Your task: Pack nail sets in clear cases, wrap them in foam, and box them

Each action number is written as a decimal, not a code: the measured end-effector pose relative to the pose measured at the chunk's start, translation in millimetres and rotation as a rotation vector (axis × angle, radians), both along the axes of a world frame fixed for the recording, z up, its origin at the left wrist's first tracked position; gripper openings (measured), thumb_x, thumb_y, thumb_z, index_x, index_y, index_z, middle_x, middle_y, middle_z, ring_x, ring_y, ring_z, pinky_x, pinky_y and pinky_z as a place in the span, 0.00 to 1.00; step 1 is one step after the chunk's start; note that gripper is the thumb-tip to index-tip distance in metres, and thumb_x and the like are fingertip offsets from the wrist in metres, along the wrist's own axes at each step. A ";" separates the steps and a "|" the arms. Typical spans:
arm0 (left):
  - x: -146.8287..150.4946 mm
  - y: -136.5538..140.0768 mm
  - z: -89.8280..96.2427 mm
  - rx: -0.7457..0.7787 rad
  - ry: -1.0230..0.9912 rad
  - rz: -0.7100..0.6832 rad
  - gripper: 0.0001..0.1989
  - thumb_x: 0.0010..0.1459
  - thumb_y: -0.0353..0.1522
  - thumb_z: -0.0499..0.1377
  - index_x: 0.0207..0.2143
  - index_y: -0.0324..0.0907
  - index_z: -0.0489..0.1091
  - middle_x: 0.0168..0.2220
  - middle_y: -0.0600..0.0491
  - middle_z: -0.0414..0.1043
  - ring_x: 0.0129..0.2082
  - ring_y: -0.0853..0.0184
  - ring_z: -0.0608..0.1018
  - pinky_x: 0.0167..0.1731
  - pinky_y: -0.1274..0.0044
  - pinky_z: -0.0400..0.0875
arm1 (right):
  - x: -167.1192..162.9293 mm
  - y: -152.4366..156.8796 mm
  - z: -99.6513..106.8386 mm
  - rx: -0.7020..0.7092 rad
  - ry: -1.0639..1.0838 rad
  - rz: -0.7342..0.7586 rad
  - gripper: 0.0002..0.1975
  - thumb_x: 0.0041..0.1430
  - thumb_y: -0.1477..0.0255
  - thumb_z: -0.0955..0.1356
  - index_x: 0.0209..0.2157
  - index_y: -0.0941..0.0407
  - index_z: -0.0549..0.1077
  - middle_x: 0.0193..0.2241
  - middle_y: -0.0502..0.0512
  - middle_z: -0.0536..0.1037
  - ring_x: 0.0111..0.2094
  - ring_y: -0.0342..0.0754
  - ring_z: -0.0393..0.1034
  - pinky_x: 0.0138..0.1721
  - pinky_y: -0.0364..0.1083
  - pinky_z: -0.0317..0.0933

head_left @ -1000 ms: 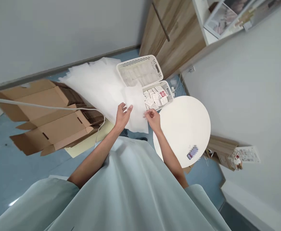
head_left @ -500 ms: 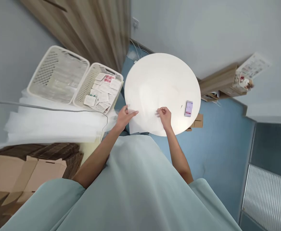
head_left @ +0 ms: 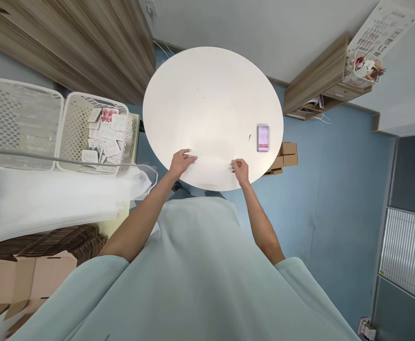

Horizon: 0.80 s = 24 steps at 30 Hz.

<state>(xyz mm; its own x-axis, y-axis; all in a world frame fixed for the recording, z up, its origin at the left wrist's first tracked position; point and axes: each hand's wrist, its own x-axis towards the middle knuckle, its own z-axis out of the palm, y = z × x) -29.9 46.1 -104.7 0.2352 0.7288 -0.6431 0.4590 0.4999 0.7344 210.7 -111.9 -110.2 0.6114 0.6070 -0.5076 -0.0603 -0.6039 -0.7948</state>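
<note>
A person in a pale green shirt [head_left: 200, 265] holds a thin, see-through white sheet [head_left: 212, 166] at the near edge of a round white table [head_left: 214, 104]. The sheet spans the space between the two hands, over the near part of the table; whether it lies flat on the top cannot be told. The right hand [head_left: 241, 170], over the table's near edge, has its fingers curled and the thumb and forefinger pinched on the sheet. The left hand [head_left: 181, 162], at the table's near left edge, reaches the sheet with thumb and forefinger stretched out and parted at the tips; whether they grip it cannot be told.

A phone [head_left: 263, 138], its screen blurred, lies on the right side of the table. Left of the table, two white baskets [head_left: 75, 130] stand side by side, one with clear packets [head_left: 39, 118], the other with small printed packets [head_left: 106, 137]. A stack of white film [head_left: 54, 189] and flattened cardboard [head_left: 47, 279] lie to the table's near left, and a grey cord [head_left: 44, 157] crosses the view left of the table. Small cartons [head_left: 288, 154] sit just right of the table, with a wooden shelf [head_left: 316, 76] to its far right.
</note>
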 end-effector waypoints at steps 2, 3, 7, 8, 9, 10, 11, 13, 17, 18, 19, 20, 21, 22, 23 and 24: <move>5.7 -2.8 -11.4 0.011 0.057 -0.019 0.30 0.50 0.39 0.73 0.54 0.43 0.75 0.39 0.49 0.83 0.46 0.52 0.86 0.46 0.64 0.80 | 6.5 -2.1 -11.5 -0.026 0.021 0.012 0.14 0.66 0.57 0.71 0.36 0.53 0.71 0.36 0.52 0.83 0.33 0.44 0.78 0.34 0.43 0.72; 7.5 -4.0 -17.1 0.019 0.086 -0.032 0.29 0.50 0.39 0.73 0.54 0.43 0.75 0.38 0.49 0.82 0.46 0.52 0.86 0.48 0.64 0.80 | 9.4 -2.4 -17.3 -0.037 0.031 0.022 0.13 0.66 0.58 0.71 0.36 0.53 0.71 0.36 0.52 0.83 0.33 0.44 0.78 0.34 0.43 0.72; 9.5 -6.1 -38.3 0.059 0.203 -0.081 0.25 0.52 0.37 0.70 0.53 0.43 0.75 0.37 0.49 0.83 0.46 0.52 0.85 0.51 0.64 0.78 | 19.0 0.2 -39.6 -0.071 0.044 0.083 0.11 0.67 0.60 0.70 0.36 0.53 0.71 0.37 0.52 0.83 0.33 0.43 0.78 0.35 0.42 0.72; 9.1 -5.9 -42.8 0.072 0.229 -0.089 0.25 0.53 0.37 0.70 0.53 0.43 0.76 0.38 0.48 0.83 0.46 0.52 0.85 0.52 0.63 0.77 | 21.1 1.4 -44.2 -0.077 0.042 0.101 0.12 0.68 0.60 0.70 0.36 0.53 0.71 0.37 0.53 0.84 0.33 0.43 0.78 0.36 0.42 0.72; 8.4 -5.4 -46.8 0.089 0.250 -0.095 0.24 0.53 0.37 0.69 0.53 0.44 0.76 0.38 0.49 0.83 0.47 0.53 0.85 0.52 0.63 0.77 | 23.0 2.8 -48.3 -0.082 0.041 0.120 0.12 0.68 0.59 0.69 0.36 0.53 0.71 0.38 0.53 0.84 0.34 0.43 0.78 0.37 0.42 0.72; 7.6 -4.8 -50.2 0.107 0.269 -0.103 0.23 0.54 0.36 0.69 0.53 0.44 0.76 0.37 0.49 0.83 0.47 0.52 0.84 0.53 0.63 0.77 | 24.8 4.3 -51.8 -0.088 0.040 0.135 0.12 0.68 0.59 0.69 0.37 0.53 0.71 0.39 0.53 0.84 0.34 0.43 0.78 0.37 0.42 0.72; 6.4 -4.1 -53.0 0.124 0.288 -0.111 0.23 0.55 0.36 0.68 0.54 0.44 0.76 0.37 0.49 0.83 0.47 0.52 0.84 0.54 0.62 0.77 | 26.5 5.7 -54.8 -0.093 0.040 0.147 0.12 0.68 0.59 0.69 0.37 0.53 0.71 0.39 0.53 0.84 0.35 0.43 0.78 0.38 0.42 0.72; 3.2 -3.1 -56.4 0.159 0.322 -0.134 0.22 0.57 0.35 0.66 0.55 0.44 0.76 0.38 0.48 0.83 0.48 0.52 0.83 0.55 0.62 0.76 | 29.6 8.7 -59.6 -0.106 0.037 0.159 0.11 0.69 0.60 0.69 0.37 0.53 0.71 0.39 0.53 0.84 0.35 0.44 0.78 0.38 0.43 0.72; -9.8 -3.2 -57.4 0.278 0.351 -0.188 0.21 0.59 0.35 0.63 0.55 0.46 0.76 0.47 0.45 0.82 0.53 0.49 0.81 0.60 0.58 0.73 | 34.7 13.4 -66.1 -0.146 0.000 0.166 0.09 0.68 0.63 0.69 0.36 0.53 0.71 0.38 0.52 0.83 0.34 0.45 0.78 0.40 0.44 0.72; -14.6 -3.6 -57.2 0.320 0.350 -0.213 0.21 0.59 0.35 0.64 0.55 0.46 0.76 0.50 0.44 0.81 0.56 0.47 0.79 0.62 0.56 0.72 | 35.6 14.3 -67.0 -0.156 -0.018 0.170 0.08 0.68 0.63 0.68 0.36 0.53 0.71 0.38 0.52 0.83 0.34 0.45 0.78 0.40 0.45 0.72; -19.7 -4.0 -56.9 0.356 0.350 -0.246 0.21 0.58 0.35 0.66 0.54 0.45 0.76 0.53 0.43 0.79 0.59 0.45 0.77 0.65 0.54 0.70 | 36.4 15.0 -67.5 -0.166 -0.037 0.173 0.08 0.68 0.64 0.68 0.36 0.52 0.71 0.38 0.52 0.83 0.35 0.45 0.78 0.41 0.45 0.72; -25.2 -4.6 -56.8 0.382 0.353 -0.286 0.22 0.56 0.35 0.68 0.54 0.45 0.76 0.56 0.41 0.77 0.62 0.43 0.75 0.67 0.52 0.67 | 36.9 15.6 -67.6 -0.176 -0.055 0.175 0.08 0.68 0.64 0.68 0.37 0.52 0.71 0.38 0.52 0.83 0.35 0.45 0.79 0.42 0.45 0.72; -30.9 -5.2 -56.7 0.397 0.358 -0.335 0.23 0.54 0.35 0.70 0.53 0.44 0.76 0.58 0.40 0.75 0.65 0.41 0.72 0.68 0.51 0.65 | 37.4 16.1 -67.3 -0.183 -0.072 0.174 0.08 0.68 0.64 0.68 0.37 0.52 0.71 0.39 0.52 0.83 0.35 0.46 0.79 0.42 0.45 0.72; -36.5 -5.9 -56.7 0.401 0.364 -0.387 0.24 0.53 0.34 0.72 0.52 0.44 0.76 0.60 0.39 0.73 0.67 0.39 0.69 0.70 0.50 0.64 | 37.7 16.5 -66.5 -0.188 -0.088 0.170 0.07 0.68 0.64 0.68 0.37 0.52 0.71 0.39 0.53 0.83 0.35 0.46 0.79 0.43 0.45 0.72; -41.9 -6.6 -56.6 0.400 0.367 -0.443 0.24 0.52 0.34 0.72 0.52 0.43 0.76 0.61 0.39 0.72 0.69 0.38 0.68 0.70 0.49 0.62 | 38.0 16.8 -65.3 -0.190 -0.102 0.165 0.07 0.68 0.64 0.68 0.37 0.53 0.71 0.39 0.53 0.83 0.36 0.46 0.79 0.43 0.46 0.72; -47.0 -7.4 -56.6 0.401 0.367 -0.501 0.25 0.52 0.33 0.72 0.53 0.43 0.75 0.62 0.39 0.71 0.70 0.38 0.66 0.71 0.49 0.61 | 38.3 16.9 -63.9 -0.191 -0.118 0.159 0.07 0.68 0.64 0.67 0.38 0.53 0.71 0.40 0.53 0.83 0.36 0.47 0.79 0.44 0.46 0.71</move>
<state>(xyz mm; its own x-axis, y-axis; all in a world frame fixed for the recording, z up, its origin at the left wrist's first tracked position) -76.9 38.7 -161.4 0.4225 0.7861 -0.4511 0.8128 -0.1085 0.5723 249.0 -95.0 -174.1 0.5779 0.6003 -0.5529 0.1339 -0.7380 -0.6614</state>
